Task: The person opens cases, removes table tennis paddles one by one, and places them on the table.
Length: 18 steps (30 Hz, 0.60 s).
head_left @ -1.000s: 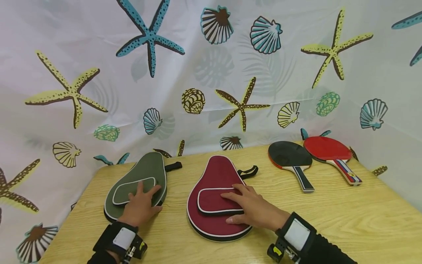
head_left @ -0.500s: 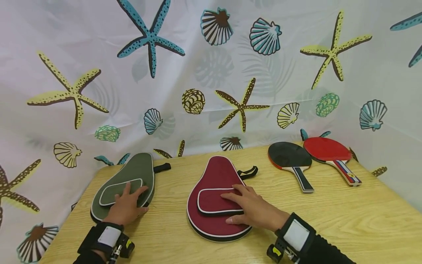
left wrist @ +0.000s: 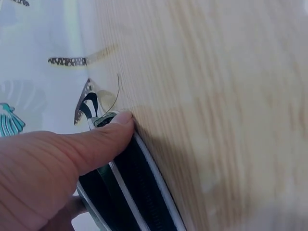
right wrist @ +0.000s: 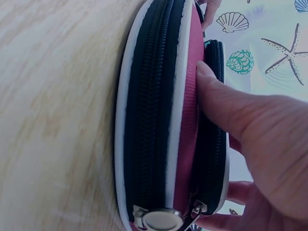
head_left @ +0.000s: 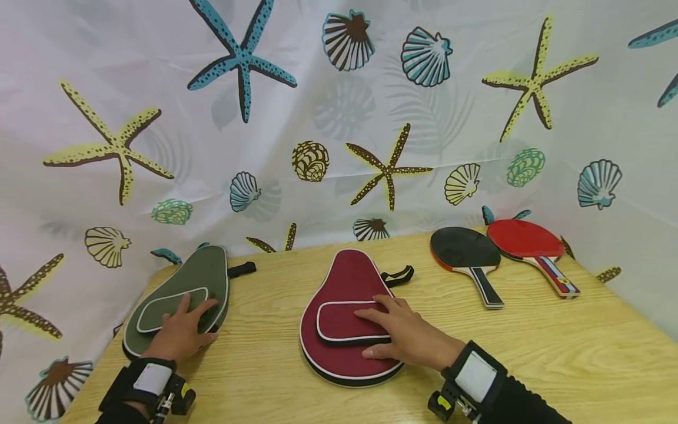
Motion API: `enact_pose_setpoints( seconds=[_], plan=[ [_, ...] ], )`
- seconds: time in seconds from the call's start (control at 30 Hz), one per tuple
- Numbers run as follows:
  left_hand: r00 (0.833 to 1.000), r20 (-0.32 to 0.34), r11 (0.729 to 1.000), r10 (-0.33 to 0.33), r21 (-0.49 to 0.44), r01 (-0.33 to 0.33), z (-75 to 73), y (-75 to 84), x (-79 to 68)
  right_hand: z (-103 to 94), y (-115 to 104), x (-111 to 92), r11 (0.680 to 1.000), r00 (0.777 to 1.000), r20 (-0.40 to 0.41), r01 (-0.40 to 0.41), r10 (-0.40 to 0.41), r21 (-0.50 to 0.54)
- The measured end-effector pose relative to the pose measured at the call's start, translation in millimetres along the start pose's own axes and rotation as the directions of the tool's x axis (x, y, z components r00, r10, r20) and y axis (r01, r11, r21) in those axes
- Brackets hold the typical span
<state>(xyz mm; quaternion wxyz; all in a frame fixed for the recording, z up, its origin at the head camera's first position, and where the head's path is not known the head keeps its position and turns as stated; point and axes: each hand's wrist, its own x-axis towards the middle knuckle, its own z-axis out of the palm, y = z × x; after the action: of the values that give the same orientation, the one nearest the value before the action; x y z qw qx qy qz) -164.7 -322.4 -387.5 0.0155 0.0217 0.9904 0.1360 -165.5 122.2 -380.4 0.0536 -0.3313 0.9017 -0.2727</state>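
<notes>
At left, a green pear-shaped fabric case (head_left: 195, 272) lies under your loosely spread left hand (head_left: 179, 335), then a maroon pear-shaped fabric case (head_left: 348, 282) under your likewise spread right hand (head_left: 404, 333), then a round black-faced paddle (head_left: 466, 247) and a round red-faced paddle (head_left: 524, 238).

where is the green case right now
In the head view, the green case lies at the left end of the table, under the person's left hand and left of the red case.

The head view is bright and clear, the wrist views hazier, their tabletop (left wrist: 236, 106) blurred.
</notes>
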Motion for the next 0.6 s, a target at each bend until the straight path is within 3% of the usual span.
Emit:
enact_pose_setpoints(
  seconds=[0.3,0.53,0.6],
  plan=[
    [1.0,-0.026,0.999,-0.005,0.049,0.006,-4.4,-34.3,-2.5,0.2,0,1,1.0,1.0,0.005,-0.006,0.006,0.002],
    [0.999,-0.042,0.998,0.015,0.06,-0.012,-5.9,-38.1,-1.1,-1.1,-1,2,1.0,1.0,0.001,-0.018,0.018,-0.004],
    [0.999,-0.019,0.998,-0.046,0.03,0.047,-5.2,-30.3,-3.2,-1.7,-1,3,1.0,1.0,0.005,-0.022,0.022,-0.006]
  ],
)
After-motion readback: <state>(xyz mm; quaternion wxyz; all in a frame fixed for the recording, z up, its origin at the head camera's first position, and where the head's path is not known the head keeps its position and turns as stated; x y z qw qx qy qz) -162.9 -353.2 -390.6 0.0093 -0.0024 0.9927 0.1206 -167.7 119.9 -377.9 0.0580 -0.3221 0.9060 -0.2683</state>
